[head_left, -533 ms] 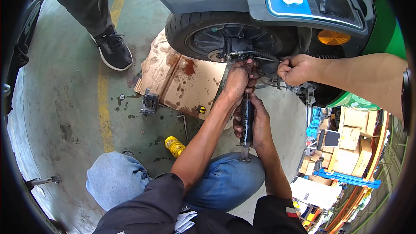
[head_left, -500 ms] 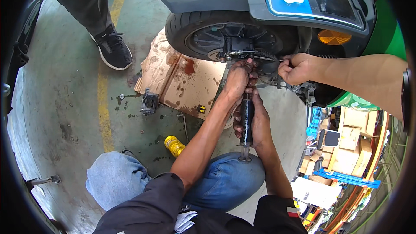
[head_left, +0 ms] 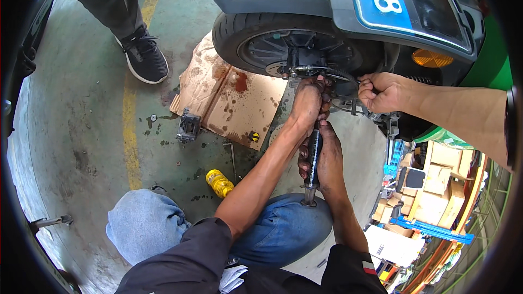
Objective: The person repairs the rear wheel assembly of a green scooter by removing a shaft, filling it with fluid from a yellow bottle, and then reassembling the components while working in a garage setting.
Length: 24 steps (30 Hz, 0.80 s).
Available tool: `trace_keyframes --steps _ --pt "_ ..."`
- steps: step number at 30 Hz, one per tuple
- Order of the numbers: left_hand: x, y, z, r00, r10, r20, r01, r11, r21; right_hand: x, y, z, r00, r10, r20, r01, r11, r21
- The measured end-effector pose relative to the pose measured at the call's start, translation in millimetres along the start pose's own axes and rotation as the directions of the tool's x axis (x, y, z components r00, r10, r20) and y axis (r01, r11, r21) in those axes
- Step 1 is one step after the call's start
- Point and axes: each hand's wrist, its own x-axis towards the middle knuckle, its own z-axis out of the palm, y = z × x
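My right hand [head_left: 331,155] is wrapped round a large syringe [head_left: 314,155] filled with dark fluid. The syringe stands nearly upright in view, its plunger end [head_left: 309,198] down by my knee. Just above it, my left hand [head_left: 309,100] is closed at the syringe's top end, close under the black brake caliper [head_left: 302,61] of a motor scooter wheel [head_left: 256,49]. What its fingers pinch is hidden. From the right, another person's hand [head_left: 381,92] grips something by the black hose [head_left: 342,73] beside the wheel.
Stained cardboard [head_left: 239,106] lies under the wheel. Around it on the floor are a black metal part [head_left: 189,126], a yellow bottle [head_left: 219,183], a hex key [head_left: 233,160] and a yellow-black cap [head_left: 254,136]. A person's shoe [head_left: 143,57] stands at left. Shelves with boxes [head_left: 430,185] are at right.
The scooter's rear and wheel appear shifted slightly right in view. Both my hands and the other person's hand have shifted right a little too, and the syringe leans more.
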Motion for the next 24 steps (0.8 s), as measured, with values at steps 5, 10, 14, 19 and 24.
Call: trace_keyframes --steps 5,10,14,19,24 --pt "1.1 4.9 1.7 1.0 -0.013 -0.012 0.013 1.0 0.026 0.6 -1.7 2.0 1.0 0.002 0.01 -0.002 1.0 0.002" --pt "1.4 4.7 -2.3 1.0 0.004 0.003 -0.004 0.999 0.034 4.4 3.0 1.3 1.0 -0.006 0.013 0.005 1.0 0.006" --pt "4.6 2.0 2.2 1.0 0.001 -0.026 0.0 0.999 0.035 11.1 7.6 -6.4 1.0 0.008 0.002 -0.008 1.0 0.004" --pt "-2.3 7.4 4.7 0.999 0.015 -0.037 -0.014 0.999 0.041 1.5 -0.1 3.0 1.0 0.025 -0.018 -0.025 0.999 -0.039" --pt "-1.8 3.2 8.8 0.999 0.015 -0.039 -0.014 0.999 0.038 -0.7 -3.5 -0.4 0.998 0.052 0.022 -0.053 0.997 0.055"
